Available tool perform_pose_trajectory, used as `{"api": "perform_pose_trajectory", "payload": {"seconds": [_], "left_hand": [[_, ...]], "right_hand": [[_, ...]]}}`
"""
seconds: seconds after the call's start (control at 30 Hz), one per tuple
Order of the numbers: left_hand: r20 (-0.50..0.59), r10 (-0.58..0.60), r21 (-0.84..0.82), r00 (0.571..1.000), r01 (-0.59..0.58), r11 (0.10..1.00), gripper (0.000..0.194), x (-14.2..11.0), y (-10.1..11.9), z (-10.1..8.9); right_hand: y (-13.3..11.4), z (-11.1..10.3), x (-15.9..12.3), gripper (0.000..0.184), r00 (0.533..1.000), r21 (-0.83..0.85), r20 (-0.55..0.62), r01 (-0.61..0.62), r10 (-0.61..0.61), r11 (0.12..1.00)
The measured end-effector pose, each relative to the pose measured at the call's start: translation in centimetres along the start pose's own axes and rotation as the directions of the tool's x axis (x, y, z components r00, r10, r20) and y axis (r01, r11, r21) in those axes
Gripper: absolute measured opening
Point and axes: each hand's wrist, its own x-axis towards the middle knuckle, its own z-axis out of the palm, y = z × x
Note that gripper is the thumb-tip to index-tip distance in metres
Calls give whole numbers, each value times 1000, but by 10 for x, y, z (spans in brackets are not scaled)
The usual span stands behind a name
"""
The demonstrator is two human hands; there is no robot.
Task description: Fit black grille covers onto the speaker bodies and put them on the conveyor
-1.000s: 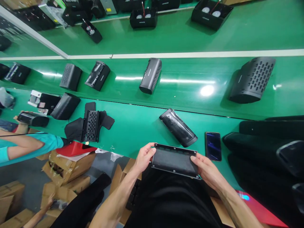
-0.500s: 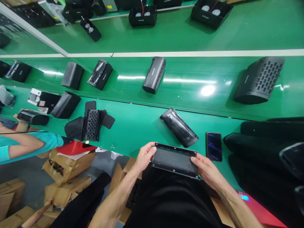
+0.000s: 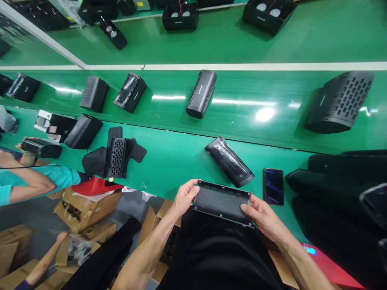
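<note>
Between my hands is a black rectangular plastic panel (image 3: 222,203), its hollow side up and small fastening points along its rim. My left hand (image 3: 185,198) grips its left end, thumb on the upper corner. At the right end my right hand (image 3: 260,211) holds on, thumb pressed onto the inner face. Just beyond the panel, a glossy black speaker-like housing (image 3: 229,162) with a perforated patch lies slantwise on the green bench (image 3: 172,161). A dark phone (image 3: 273,186) rests to the right of it.
Past the bench edge, several black speaker housings stand on the green conveyor, one (image 3: 201,94) straight ahead and a larger one (image 3: 340,102) at right. A perforated black panel (image 3: 117,158) lies left on the bench. Cardboard boxes (image 3: 86,207) and co-workers' arms (image 3: 32,181) are at left.
The housings on the conveyor have shifted slightly right. My right thumb has slid a little left on the panel. At lower left, another person's hand has moved up off an open box.
</note>
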Motion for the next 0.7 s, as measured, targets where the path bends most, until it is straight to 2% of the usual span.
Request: {"api": "perform_pose_trajectory", "payload": {"seconds": [0.3, 0.53, 0.7], "left_hand": [[9, 37, 38, 999, -37, 999, 63, 2, 4, -1], [58, 57, 52, 997, -60, 997, 66, 1, 7, -3], [74, 104, 91, 992, -111, 990, 61, 2, 9, -5]], "right_hand": [[0, 2, 1, 38, 1000, -34, -5, 6, -6, 999], [10, -8, 1, 43, 998, -44, 54, -7, 9, 999], [11, -8, 1, 46, 998, -101, 64, 24, -17, 995]]}}
